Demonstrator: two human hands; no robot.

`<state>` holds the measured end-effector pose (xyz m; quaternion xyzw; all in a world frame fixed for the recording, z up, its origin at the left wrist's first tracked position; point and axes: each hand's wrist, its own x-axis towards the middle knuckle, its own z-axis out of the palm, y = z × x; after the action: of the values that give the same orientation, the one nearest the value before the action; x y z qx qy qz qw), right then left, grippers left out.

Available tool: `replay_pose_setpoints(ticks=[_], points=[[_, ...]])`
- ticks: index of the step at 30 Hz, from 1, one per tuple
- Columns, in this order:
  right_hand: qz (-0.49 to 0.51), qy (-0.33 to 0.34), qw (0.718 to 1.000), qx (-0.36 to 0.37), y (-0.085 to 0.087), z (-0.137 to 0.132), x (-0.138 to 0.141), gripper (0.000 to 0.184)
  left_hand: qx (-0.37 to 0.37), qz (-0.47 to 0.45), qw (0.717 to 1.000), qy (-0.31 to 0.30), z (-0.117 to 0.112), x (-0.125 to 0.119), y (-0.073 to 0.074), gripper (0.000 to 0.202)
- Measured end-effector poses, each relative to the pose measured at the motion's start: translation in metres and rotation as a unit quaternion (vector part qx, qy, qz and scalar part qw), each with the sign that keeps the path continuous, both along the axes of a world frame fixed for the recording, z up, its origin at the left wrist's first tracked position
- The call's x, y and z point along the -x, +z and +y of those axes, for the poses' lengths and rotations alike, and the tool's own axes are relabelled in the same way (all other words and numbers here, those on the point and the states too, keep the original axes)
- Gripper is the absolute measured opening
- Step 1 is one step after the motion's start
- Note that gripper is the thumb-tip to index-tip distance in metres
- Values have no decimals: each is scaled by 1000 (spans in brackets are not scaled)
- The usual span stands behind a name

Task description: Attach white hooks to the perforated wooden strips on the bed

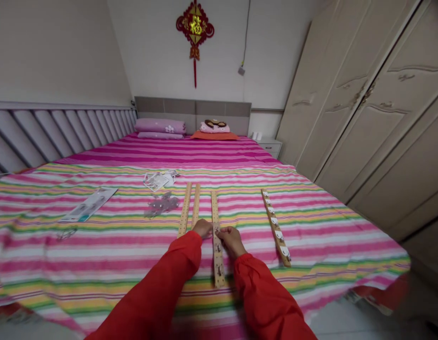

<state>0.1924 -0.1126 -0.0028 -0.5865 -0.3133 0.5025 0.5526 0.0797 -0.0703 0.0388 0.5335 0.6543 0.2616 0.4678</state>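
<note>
Both my arms in red sleeves reach onto a striped bedsheet (98, 245). My left hand (203, 228) rests at the left edge of a pegged wooden strip (216, 236), fingers curled. My right hand (231, 239) pinches at the same strip near its middle; what it holds is too small to name. Two bare wooden strips (189, 208) lie side by side just left of my hands. Another wooden strip with several white hooks (275, 226) lies to the right.
A pile of small metal hooks (161, 205) and a torn plastic packet (158, 179) lie beyond the strips. A flat package (88, 205) lies at the left. Pillows (160, 126) sit at the headboard. A wardrobe (374, 108) stands along the right.
</note>
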Motion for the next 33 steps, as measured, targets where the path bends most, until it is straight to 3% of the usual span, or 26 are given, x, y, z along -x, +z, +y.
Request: replay_pose_setpoints(ticks=[5, 8, 11, 16, 22, 27, 33], points=[[14, 56, 998, -24, 3, -6, -6, 24, -47, -50, 998, 11, 2, 53, 16, 13], [22, 44, 998, -30, 2, -8, -7, 20, -93, -7, 994, 48, 17, 94, 24, 13], [29, 29, 999, -19, 1, -9, -7, 19, -153, 67, 981, 104, 35, 119, 27, 1], [41, 36, 998, -22, 2, -11, -8, 20, -193, 163, 961, 109, 56, 117, 25, 9], [48, 46, 997, -25, 4, -13, -12, 17, -159, 282, 939, 119, 73, 109, 17, 16], [47, 45, 997, -30, 3, -12, -11, 14, -151, 275, 941, 130, 78, 114, 10, 13], [48, 44, 997, -28, 1, -11, -12, 14, -162, 208, 954, 145, 68, 126, 18, 21]])
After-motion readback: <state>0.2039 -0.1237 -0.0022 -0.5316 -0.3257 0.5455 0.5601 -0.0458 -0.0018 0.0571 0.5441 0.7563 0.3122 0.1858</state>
